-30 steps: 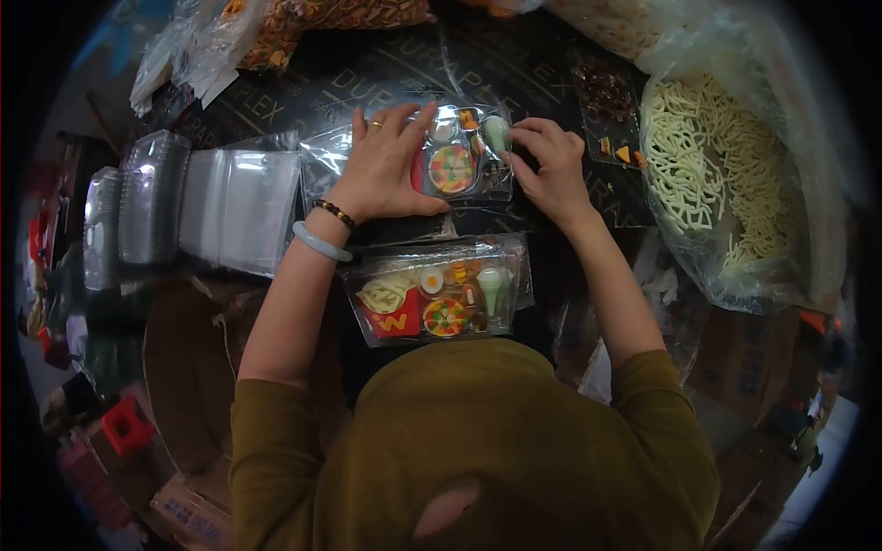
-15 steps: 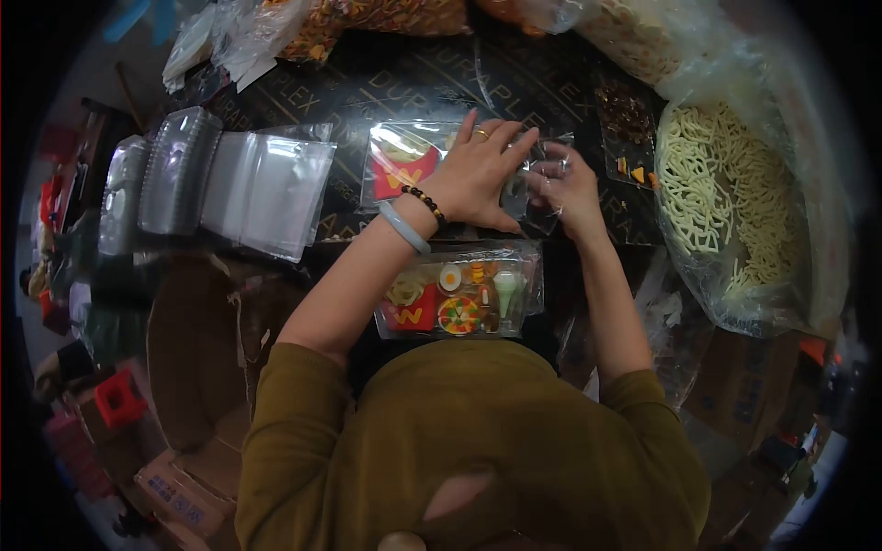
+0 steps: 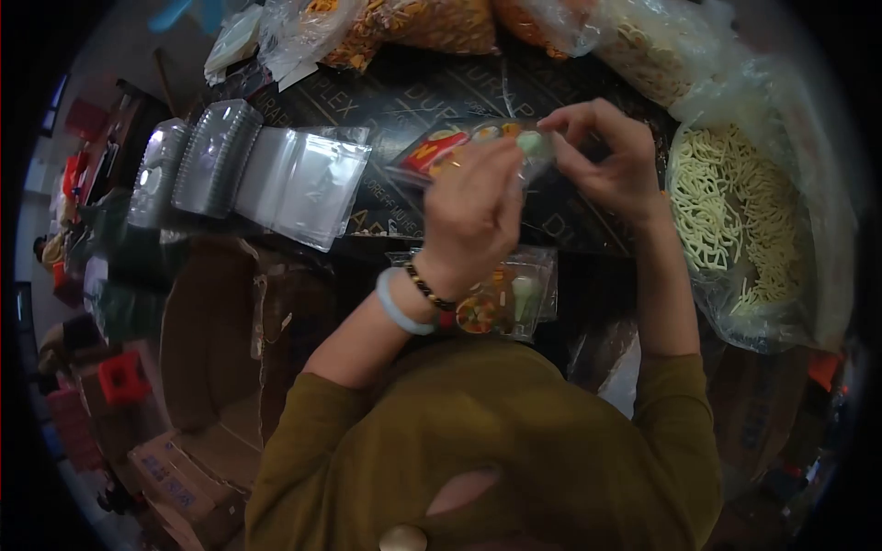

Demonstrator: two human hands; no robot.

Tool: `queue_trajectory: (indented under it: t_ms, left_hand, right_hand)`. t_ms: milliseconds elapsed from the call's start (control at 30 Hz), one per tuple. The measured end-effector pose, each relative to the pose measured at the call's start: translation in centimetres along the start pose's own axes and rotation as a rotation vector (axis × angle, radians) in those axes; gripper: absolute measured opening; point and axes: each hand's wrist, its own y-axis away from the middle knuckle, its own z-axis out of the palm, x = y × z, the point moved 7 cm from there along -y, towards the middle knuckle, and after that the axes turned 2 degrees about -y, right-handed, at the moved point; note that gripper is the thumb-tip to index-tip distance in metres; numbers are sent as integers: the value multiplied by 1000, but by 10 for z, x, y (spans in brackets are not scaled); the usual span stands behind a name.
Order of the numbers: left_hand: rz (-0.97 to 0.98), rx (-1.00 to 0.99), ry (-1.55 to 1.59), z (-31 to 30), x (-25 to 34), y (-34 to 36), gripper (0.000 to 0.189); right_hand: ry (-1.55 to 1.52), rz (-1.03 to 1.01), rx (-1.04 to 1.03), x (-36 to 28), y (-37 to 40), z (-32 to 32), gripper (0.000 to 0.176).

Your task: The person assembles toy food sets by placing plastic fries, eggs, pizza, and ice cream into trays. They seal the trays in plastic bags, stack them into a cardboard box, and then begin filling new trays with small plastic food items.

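A clear plastic packet of toy food (image 3: 439,150) is tilted above the black tabletop; a red fries box, a small egg and a pale green piece show through it. My right hand (image 3: 614,161) pinches the packet's right end between thumb and fingertips. In front of the packet, my left hand (image 3: 473,207) has its fingers drawn together on the near edge, slightly blurred, hiding part of the contents. Below my left wrist lies a second packet of toy food (image 3: 524,298), partly covered by my forearm.
Stacked clear plastic trays (image 3: 216,161) and flat clear bags (image 3: 312,184) lie at the left. A large bag of pale noodle-like strands (image 3: 707,202) is at the right. Bags of orange pieces (image 3: 441,26) line the back. A cardboard box (image 3: 207,340) stands below left.
The packet has gone from lying flat to tilted up. My left hand, spread over it before, has drawn its fingers together nearer me. My right hand has moved up and right. The view has shifted.
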Motion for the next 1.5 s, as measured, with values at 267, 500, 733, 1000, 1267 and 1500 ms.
queue_trajectory:
  t_ms: [267,500,733,1000,1267,1500]
  left_hand:
    - [-586,-187,666,-65,-20,-64,20]
    - [-716,-68,795,-62,-2,-25,21]
    - [-527,11,608,-65,24,-20,18]
    - [-473,-78,557,-68,24,0,39]
    - [-439,-82,555,-83,36,1,38]
    - [-547,-549,800,-69,8,17,115]
  right_hand:
    - [-429,269,-118,-23,-65,-18,12]
    - [-735,384,114,-12,-26,13,12]
    - [-930,248,276,-13,-22,24,10]
    - [-937,305,296,-17,-22,32,11]
    - [-1079,323,328,-18,-24,43,10]
    - [-1339,438,342,-9,-20,55,11]
